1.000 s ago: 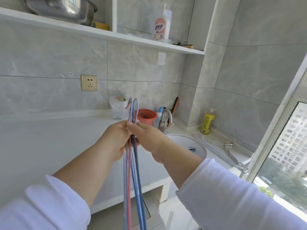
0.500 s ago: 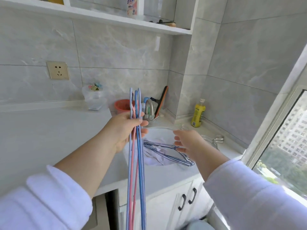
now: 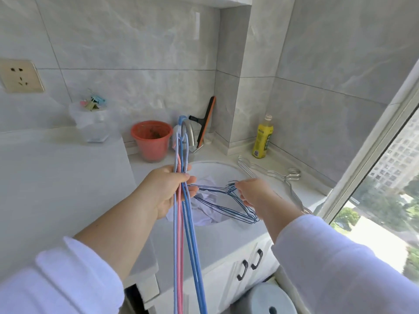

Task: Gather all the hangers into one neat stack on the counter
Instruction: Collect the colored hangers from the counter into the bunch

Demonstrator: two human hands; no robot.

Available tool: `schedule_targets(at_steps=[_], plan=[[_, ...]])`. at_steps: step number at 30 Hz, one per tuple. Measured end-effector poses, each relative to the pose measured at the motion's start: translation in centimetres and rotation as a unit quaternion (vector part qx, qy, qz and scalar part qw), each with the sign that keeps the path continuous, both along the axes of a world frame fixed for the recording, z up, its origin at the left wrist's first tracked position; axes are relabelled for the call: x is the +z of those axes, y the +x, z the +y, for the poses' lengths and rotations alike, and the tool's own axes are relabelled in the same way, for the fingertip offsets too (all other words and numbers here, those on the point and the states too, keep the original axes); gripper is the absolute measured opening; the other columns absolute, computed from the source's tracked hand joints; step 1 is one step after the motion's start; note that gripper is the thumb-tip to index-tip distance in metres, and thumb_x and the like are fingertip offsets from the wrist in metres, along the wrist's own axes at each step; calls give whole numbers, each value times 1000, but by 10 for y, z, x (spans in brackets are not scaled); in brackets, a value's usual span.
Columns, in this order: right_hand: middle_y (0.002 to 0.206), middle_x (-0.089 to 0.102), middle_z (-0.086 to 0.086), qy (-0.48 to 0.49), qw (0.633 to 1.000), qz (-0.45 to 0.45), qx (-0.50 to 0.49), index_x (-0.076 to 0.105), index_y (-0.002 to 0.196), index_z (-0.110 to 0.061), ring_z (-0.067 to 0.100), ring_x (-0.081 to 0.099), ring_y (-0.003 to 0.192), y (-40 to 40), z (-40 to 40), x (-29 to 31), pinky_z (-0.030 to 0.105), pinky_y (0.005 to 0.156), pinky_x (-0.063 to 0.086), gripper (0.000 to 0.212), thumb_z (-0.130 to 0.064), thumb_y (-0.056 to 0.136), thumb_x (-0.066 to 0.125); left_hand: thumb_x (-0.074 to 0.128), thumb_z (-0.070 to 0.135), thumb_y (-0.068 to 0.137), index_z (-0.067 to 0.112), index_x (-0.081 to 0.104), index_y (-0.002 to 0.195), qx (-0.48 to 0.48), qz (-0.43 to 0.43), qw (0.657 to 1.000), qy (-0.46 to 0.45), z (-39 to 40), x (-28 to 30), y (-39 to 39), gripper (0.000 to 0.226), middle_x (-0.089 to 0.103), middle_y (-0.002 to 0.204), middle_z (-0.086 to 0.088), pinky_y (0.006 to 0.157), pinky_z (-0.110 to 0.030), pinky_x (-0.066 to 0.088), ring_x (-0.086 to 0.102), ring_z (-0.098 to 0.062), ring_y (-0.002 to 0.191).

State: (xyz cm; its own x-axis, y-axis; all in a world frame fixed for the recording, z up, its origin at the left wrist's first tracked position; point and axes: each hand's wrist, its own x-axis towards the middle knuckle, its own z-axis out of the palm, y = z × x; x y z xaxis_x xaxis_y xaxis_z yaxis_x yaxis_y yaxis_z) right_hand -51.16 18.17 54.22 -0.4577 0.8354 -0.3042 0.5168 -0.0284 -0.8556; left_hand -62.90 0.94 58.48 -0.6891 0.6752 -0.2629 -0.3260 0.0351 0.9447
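My left hand (image 3: 169, 189) is shut on a bunch of blue, pale blue and pink hangers (image 3: 184, 241), held upright by their necks and hanging down past the counter edge. A set of thin dark blue wire hangers (image 3: 223, 203) lies across the round sink on a crumpled white cloth (image 3: 205, 213). My right hand (image 3: 252, 192) is over their hooks, fingers curled at the wires; a firm grip does not show. A pile of silver metal hangers (image 3: 275, 174) lies on the counter to the right of the sink.
An orange bucket (image 3: 151, 140), a tap (image 3: 188, 132), a squeegee (image 3: 205, 122) and a yellow bottle (image 3: 262, 138) stand behind the sink. A clear container with clips (image 3: 91, 120) sits on the white counter (image 3: 56, 173). A window is at the right. Cabinet doors (image 3: 249, 266) are below.
My right hand let go of the coloured hangers and moved right and down to the dark blue wire hangers in the sink. The view tilted down and right.
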Motion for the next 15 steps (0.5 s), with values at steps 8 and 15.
schedule_targets(at_steps=[8, 15], plan=[[119, 61, 12, 87, 950, -244, 174, 59, 103, -2, 26, 58, 102, -53, 89, -47, 29, 81, 46, 20, -2, 91, 43, 49, -1, 91, 7, 59, 102, 86, -43, 994, -56, 65, -34, -36, 17, 64, 88, -15, 57, -30, 61, 67, -27, 70], [122, 63, 13, 84, 914, -309, 251, 52, 72, -6, 28, 58, 112, -97, 151, -111, 33, 86, 46, 21, 4, 88, 43, 55, -1, 87, 8, 61, 95, 165, -60, 981, -86, 105, -60, -52, 13, 67, 91, -16, 60, -31, 61, 69, -27, 70]])
